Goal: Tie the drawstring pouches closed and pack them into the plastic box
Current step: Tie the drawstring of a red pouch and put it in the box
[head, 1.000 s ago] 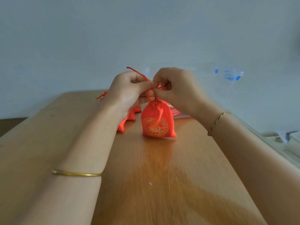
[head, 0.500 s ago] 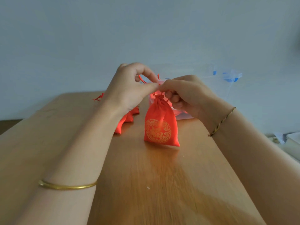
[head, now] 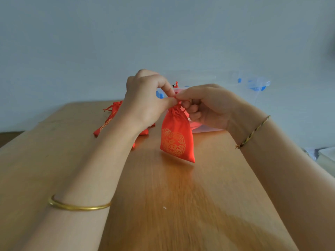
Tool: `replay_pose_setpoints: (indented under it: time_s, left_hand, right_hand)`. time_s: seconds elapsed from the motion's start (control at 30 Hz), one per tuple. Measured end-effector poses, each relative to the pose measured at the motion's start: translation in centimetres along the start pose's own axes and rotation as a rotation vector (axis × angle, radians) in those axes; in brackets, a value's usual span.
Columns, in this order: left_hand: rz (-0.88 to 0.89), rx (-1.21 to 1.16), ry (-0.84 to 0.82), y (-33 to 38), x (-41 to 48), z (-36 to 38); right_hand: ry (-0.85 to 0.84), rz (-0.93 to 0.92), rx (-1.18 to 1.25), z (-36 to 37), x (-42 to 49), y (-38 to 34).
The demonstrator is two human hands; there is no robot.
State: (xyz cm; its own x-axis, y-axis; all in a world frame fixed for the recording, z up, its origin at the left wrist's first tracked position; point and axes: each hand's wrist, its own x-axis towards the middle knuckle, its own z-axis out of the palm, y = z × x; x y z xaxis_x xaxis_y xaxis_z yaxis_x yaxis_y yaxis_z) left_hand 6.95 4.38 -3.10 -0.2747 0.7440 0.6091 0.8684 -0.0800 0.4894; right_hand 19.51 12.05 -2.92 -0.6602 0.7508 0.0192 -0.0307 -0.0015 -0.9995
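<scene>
Your left hand (head: 145,100) and right hand (head: 208,107) meet fingertip to fingertip. Each pinches the thin red drawstring (head: 178,104) between thumb and forefinger, and your right hand's other fingers are curled underneath. The pinches sit right at the gathered neck of a red pouch (head: 175,138), probably so you can draw the cord tight while tying.

The pouch hangs directly below your fingertips, tilted, with its bottom corner swung toward your right. I cannot tell whether it touches the table (head: 181,205). Its cloth looks smooth and satiny, puckered at the neck, with a round gold flower pattern printed low on the front.

Behind your left hand and wrist, more red pouches (head: 108,120) lie flat on the glossy wooden table, likely waiting to be tied. Just behind your right hand stands the clear plastic box (head: 253,84), thin-walled with blue clips. Something red shows inside it.
</scene>
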Motion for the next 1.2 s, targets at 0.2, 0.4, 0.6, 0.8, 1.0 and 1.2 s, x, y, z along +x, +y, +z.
replay_pose_setpoints:
  time_s: [0.2,0.4,0.6,0.8,1.0,1.2]
  left_hand:
    - [-0.053,0.067,0.019,-1.3,0.3,-0.4]
    - [-0.092,0.078,-0.009,-1.9,0.3,0.1]
    - [-0.307,-0.324,-0.077,-1.6,0.0,0.5]
    - [-0.393,-0.572,-0.032,-1.3,0.3,0.3]
    - [-0.423,-0.776,-0.061,-0.7,1.1,-0.3]
    - [-0.41,-0.608,0.061,-2.3,3.5,0.1]
  right_hand:
    - [0.141,-0.105,-0.27,-1.8,0.2,0.3]
    - [0.199,-0.099,-0.442,-2.8,1.0,1.3]
    - [-0.005,-0.008,-0.44,-1.7,0.2,1.6]
    - [0.081,-0.069,-0.795,0.7,0.8,4.4]
    - [0.296,-0.248,-0.742,-0.6,-0.4,3.2]
    - [0.351,-0.188,-0.336,-2.8,0.4,-3.0]
